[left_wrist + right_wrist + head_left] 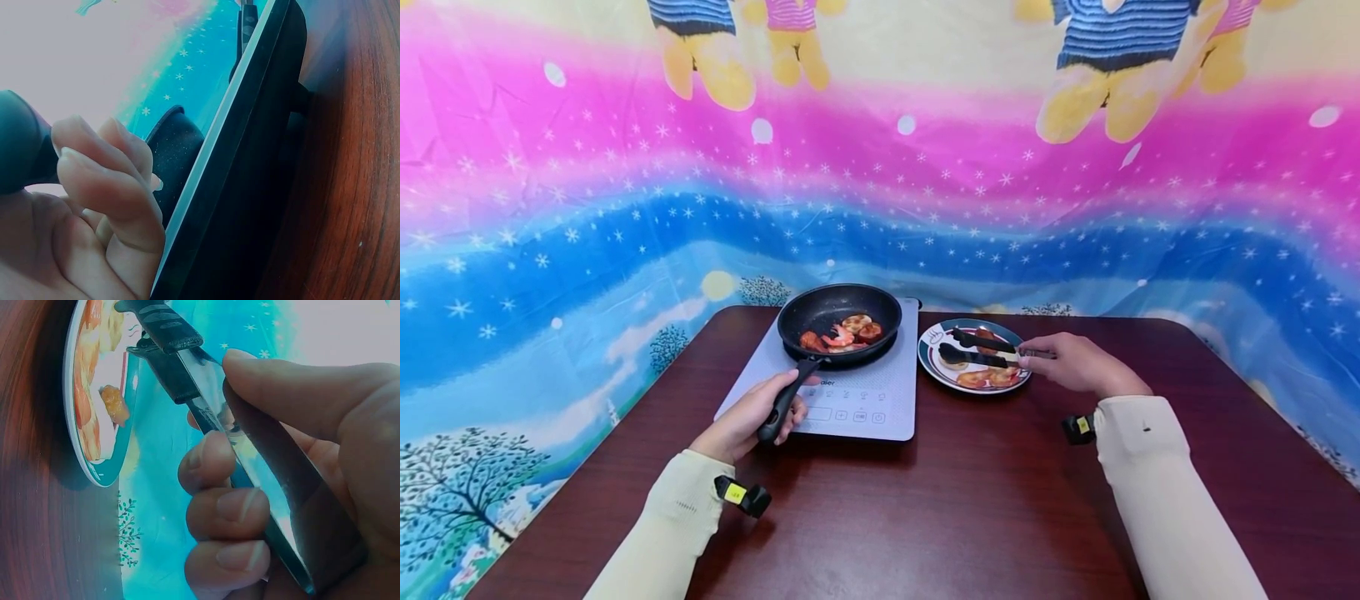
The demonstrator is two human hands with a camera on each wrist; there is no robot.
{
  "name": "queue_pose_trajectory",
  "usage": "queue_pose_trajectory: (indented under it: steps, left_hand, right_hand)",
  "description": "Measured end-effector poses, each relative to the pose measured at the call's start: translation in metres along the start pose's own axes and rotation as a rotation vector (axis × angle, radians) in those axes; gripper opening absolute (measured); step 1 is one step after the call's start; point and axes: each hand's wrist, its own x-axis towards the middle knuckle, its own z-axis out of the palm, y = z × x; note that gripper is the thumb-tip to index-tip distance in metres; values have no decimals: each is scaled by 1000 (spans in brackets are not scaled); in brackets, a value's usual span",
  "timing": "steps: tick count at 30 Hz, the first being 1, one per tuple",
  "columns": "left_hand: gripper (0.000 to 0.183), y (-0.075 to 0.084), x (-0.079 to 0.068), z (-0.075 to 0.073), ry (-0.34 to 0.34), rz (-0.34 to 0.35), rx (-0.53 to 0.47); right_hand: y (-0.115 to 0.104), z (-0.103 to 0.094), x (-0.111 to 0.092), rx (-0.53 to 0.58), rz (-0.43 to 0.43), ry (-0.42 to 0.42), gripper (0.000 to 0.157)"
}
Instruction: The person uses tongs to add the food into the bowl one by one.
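Note:
My left hand (762, 414) grips the black handle of a frying pan (797, 304), its fingers (112, 181) curled round it. Shrimp and browned slices of food (847, 332) lie inside the pan, which is over a white induction cooker (891, 367). In my right hand (1078, 364) is a pair of tongs (250, 450) with metal arms and black tips, held between thumb and fingers. The tongs' black tips (973, 350) are spread apart over a plate (927, 375) with a dark green rim. Several pieces of food (976, 379) lie on that plate.
Everything stands on a dark reddish wooden table (985, 500). A printed cloth (880, 192) with snowflakes and bears hangs right behind its back edge. The plate lies close beside the cooker's right side. Each wrist wears a small black camera (752, 498).

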Motion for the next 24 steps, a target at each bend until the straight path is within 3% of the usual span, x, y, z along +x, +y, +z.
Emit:
queue_pose_trajectory:
  steps: [24]
  left_hand:
    - [57,0,0,1,-14,17,1]
  right_hand:
    - [3,2,0,29,-6,-28,49]
